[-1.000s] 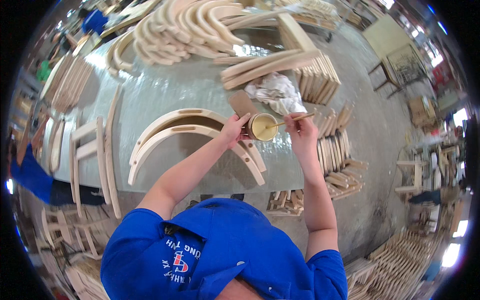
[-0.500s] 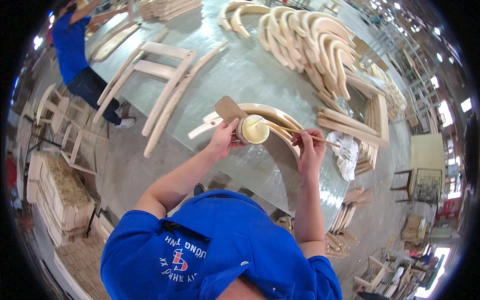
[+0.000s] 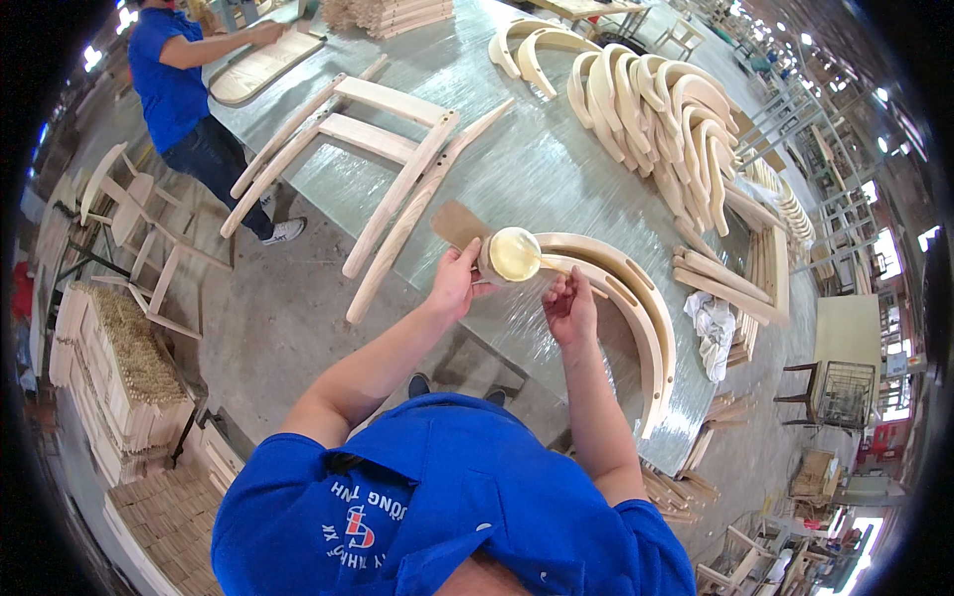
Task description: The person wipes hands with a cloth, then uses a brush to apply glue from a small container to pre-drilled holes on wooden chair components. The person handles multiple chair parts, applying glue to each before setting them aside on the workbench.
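My left hand is wrapped round a small round tub of pale cream, glue-like paste, its top facing up. A flat brown paddle-like piece sticks out behind the tub; whether it is joined to it I cannot tell. Between the pinched fingers of my right hand is a thin wooden stick, its tip in the paste. Just beyond and to the right of my hands, two curved wooden rails with slots and holes lie on the table.
The plastic-covered table bears a chair-back frame, piled curved parts, straight wooden pieces and a white cloth. At the far left a co-worker in blue handles a flat wooden board. Stacked wood stands at left.
My right hand has come left toward the tub, and the stick's tip has gone into the paste. The view has shifted, showing more of the curved rails. The co-worker's arm now reaches over the board.
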`<state>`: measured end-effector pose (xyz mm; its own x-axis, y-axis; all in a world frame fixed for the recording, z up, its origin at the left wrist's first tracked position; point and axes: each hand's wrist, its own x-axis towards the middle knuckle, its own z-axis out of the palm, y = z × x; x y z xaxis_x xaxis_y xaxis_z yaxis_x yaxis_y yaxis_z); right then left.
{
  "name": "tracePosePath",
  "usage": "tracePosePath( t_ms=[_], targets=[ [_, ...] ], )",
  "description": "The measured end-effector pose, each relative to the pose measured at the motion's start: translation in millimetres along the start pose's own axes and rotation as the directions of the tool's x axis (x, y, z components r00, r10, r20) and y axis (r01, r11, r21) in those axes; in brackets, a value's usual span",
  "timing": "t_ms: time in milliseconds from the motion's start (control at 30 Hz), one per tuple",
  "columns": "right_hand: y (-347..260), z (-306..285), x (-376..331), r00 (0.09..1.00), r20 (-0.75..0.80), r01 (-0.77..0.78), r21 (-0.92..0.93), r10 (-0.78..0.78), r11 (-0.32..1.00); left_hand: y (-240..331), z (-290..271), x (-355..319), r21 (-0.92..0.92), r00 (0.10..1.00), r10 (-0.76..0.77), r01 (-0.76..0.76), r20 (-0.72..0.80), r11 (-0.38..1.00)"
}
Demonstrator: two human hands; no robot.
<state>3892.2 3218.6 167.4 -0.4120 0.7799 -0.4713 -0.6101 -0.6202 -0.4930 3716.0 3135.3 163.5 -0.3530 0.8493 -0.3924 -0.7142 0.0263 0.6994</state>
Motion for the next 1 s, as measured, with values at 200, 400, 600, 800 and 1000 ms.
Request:
tracePosePath(
  t_ms=[200, 400, 600, 800, 1000],
  targets=[
    [-45, 27, 16, 0.919, 0.133, 0.394, -0.379, -0.372, 0.838, 0, -37, 3, -0.046, 0.984, 0.021, -0.03, -0.179, 0.998],
    [-53, 43, 40, 0.722, 0.506, 0.613, -0.784, -0.472, 0.097, -5, -79, -27, -0.072, 0.956, 0.025, -0.048, -0.292, 0.996],
    [-41, 56, 65, 0.616, 0.754, 0.672, -0.654, -0.227, -0.347, -16, -89, -53, -0.071, 0.962, 0.07, -0.091, -0.264, 0.993],
    [-43, 59, 84, 0.594, 0.799, 0.696, -0.566, -0.089, -0.441, -27, -85, -64, -0.057, 0.959, 0.079, -0.098, -0.272, 0.994],
    [-49, 67, 81, 0.663, 0.748, 0.668, -0.613, -0.037, -0.423, -33, -84, -70, -0.053, 0.951, 0.089, -0.11, -0.296, 0.993]
  ],
)
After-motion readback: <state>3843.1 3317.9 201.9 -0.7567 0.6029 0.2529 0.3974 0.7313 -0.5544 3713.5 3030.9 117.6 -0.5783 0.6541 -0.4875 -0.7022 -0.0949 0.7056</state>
